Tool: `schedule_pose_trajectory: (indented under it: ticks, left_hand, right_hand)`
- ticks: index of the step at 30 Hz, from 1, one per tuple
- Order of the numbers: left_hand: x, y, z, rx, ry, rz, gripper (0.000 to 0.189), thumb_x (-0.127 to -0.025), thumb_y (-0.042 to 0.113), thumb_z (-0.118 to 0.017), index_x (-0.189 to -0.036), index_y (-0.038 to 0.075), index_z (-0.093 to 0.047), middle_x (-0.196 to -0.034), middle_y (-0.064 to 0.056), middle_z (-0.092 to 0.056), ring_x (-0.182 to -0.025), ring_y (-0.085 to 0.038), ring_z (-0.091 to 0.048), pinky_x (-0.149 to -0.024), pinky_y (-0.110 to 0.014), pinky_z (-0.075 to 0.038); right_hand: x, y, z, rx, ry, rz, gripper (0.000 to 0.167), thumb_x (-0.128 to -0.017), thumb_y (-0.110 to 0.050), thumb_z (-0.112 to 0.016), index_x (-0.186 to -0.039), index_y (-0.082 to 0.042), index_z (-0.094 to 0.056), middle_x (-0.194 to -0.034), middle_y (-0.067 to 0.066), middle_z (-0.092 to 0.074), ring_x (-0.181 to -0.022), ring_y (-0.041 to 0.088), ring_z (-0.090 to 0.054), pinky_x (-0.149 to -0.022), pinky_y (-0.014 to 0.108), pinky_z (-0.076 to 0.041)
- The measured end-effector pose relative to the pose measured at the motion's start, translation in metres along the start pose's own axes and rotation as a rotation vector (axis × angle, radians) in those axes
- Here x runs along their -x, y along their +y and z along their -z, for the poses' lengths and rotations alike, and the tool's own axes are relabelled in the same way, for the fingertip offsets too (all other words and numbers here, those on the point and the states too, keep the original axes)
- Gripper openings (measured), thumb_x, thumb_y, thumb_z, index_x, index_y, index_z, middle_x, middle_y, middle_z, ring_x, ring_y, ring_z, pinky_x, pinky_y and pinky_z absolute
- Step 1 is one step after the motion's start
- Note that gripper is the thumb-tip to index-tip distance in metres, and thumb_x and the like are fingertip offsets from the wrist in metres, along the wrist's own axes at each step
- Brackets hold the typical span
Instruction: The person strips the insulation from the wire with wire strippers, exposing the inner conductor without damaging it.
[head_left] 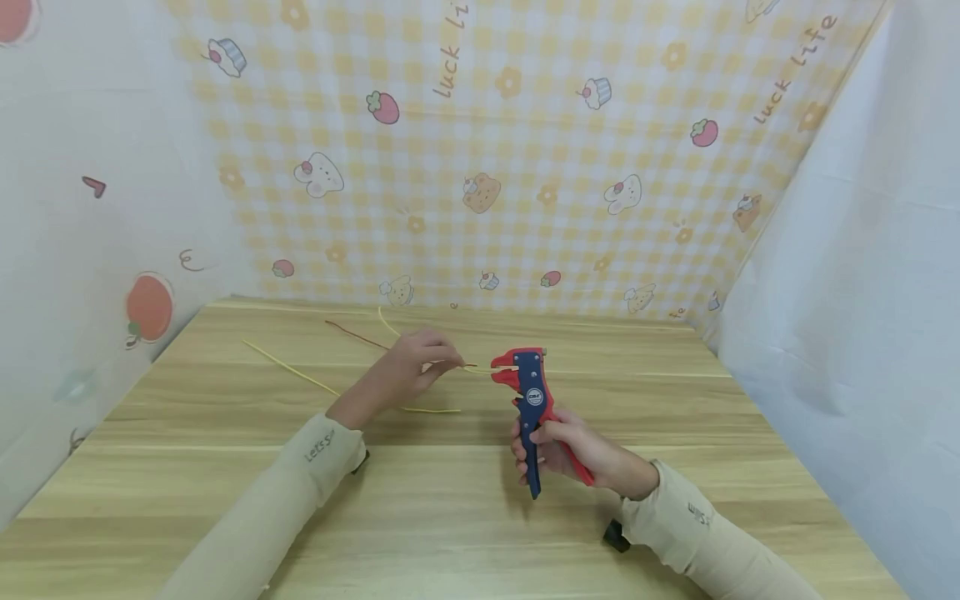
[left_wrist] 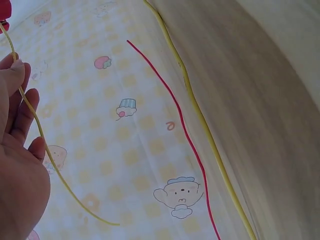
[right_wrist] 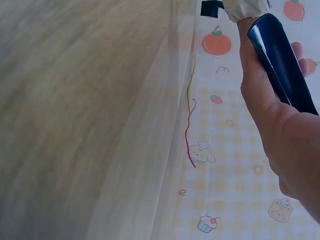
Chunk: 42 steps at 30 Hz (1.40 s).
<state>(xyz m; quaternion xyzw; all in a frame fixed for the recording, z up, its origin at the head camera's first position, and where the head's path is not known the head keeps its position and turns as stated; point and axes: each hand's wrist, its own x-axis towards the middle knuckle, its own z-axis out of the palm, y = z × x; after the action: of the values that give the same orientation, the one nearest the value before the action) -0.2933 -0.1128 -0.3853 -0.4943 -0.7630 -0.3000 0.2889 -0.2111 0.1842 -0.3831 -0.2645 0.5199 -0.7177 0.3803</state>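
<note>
My left hand point(head_left: 411, 367) pinches a thin yellow wire point(head_left: 480, 372) between thumb and fingertips. One end of it runs right into the mouth of a red and blue wire stripper point(head_left: 531, 392). In the left wrist view, the yellow wire's point(left_wrist: 60, 172) tail hangs past the palm and curves away. My right hand point(head_left: 581, 450) grips the stripper upright by its handles, fingers wrapped round the blue one. The right wrist view shows that blue handle point(right_wrist: 280, 62) against my hand point(right_wrist: 280, 135). Whether the jaws bite the wire cannot be made out.
On the wooden table point(head_left: 465, 517) lie a red wire point(head_left: 356, 335) and another yellow wire point(head_left: 288, 367), both partly hidden behind my left hand and forearm. A checked cloth point(head_left: 450, 233) hangs at the back edge, with white cloth at both sides.
</note>
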Motion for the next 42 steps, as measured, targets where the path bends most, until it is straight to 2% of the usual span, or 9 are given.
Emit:
schedule_pose_trajectory:
  ticks: [5,12,18,26,32,42]
  left_hand:
    - [-0.002,0.001,-0.001,0.026,0.027,-0.018,0.019,-0.081,-0.006,-0.077,-0.09,0.01,-0.074,-0.088,0.002,-0.068,-0.087,-0.017,-0.063,-0.078,-0.035,-0.052]
    - [-0.001,0.001,-0.003,0.034,0.016,-0.004,0.012,-0.087,0.0,-0.073,-0.093,0.011,-0.074,-0.09,0.001,-0.069,-0.088,-0.016,-0.063,-0.08,-0.035,-0.051]
    - [-0.004,0.003,-0.002,0.023,0.015,-0.005,0.013,-0.087,0.001,-0.073,-0.093,0.012,-0.075,-0.09,0.003,-0.069,-0.087,-0.015,-0.062,-0.076,-0.034,-0.052]
    - [-0.006,0.009,0.001,-0.065,-0.017,0.053,0.01,-0.09,0.008,-0.073,-0.092,0.017,-0.077,-0.091,0.006,-0.068,-0.09,-0.015,-0.061,-0.08,-0.04,-0.045]
    - [-0.007,0.012,0.002,-0.111,-0.035,0.088,0.01,-0.089,0.01,-0.073,-0.092,0.018,-0.078,-0.09,0.007,-0.068,-0.089,-0.014,-0.059,-0.081,-0.04,-0.042]
    - [-0.008,0.016,0.003,-0.157,-0.052,0.104,0.011,-0.088,0.008,-0.075,-0.091,0.017,-0.08,-0.089,0.008,-0.067,-0.088,-0.013,-0.058,-0.079,-0.038,-0.041]
  right_hand:
    - [0.0,0.0,0.002,0.009,0.005,-0.018,0.023,-0.095,-0.004,-0.04,-0.116,-0.002,-0.049,-0.097,0.004,-0.063,-0.088,0.018,-0.065,-0.091,0.046,-0.052]
    - [0.001,0.003,0.002,0.005,0.009,-0.017,0.022,-0.094,-0.004,-0.041,-0.114,-0.003,-0.05,-0.095,0.004,-0.064,-0.087,0.018,-0.065,-0.088,0.045,-0.053]
    - [-0.001,0.004,0.001,0.012,0.004,-0.017,0.022,-0.094,-0.005,-0.042,-0.113,-0.005,-0.053,-0.094,0.004,-0.064,-0.086,0.019,-0.065,-0.087,0.044,-0.054]
    - [-0.002,0.003,-0.001,0.011,0.009,-0.025,0.022,-0.095,-0.003,-0.041,-0.114,-0.001,-0.048,-0.094,0.005,-0.064,-0.086,0.02,-0.064,-0.087,0.044,-0.053]
    - [-0.002,0.003,-0.001,0.01,0.005,-0.036,0.021,-0.095,-0.004,-0.04,-0.115,-0.001,-0.047,-0.094,0.004,-0.063,-0.086,0.02,-0.064,-0.086,0.042,-0.053]
    - [-0.002,0.003,-0.001,0.013,0.005,-0.041,0.022,-0.095,-0.004,-0.04,-0.115,-0.001,-0.047,-0.094,0.004,-0.063,-0.086,0.02,-0.063,-0.086,0.041,-0.053]
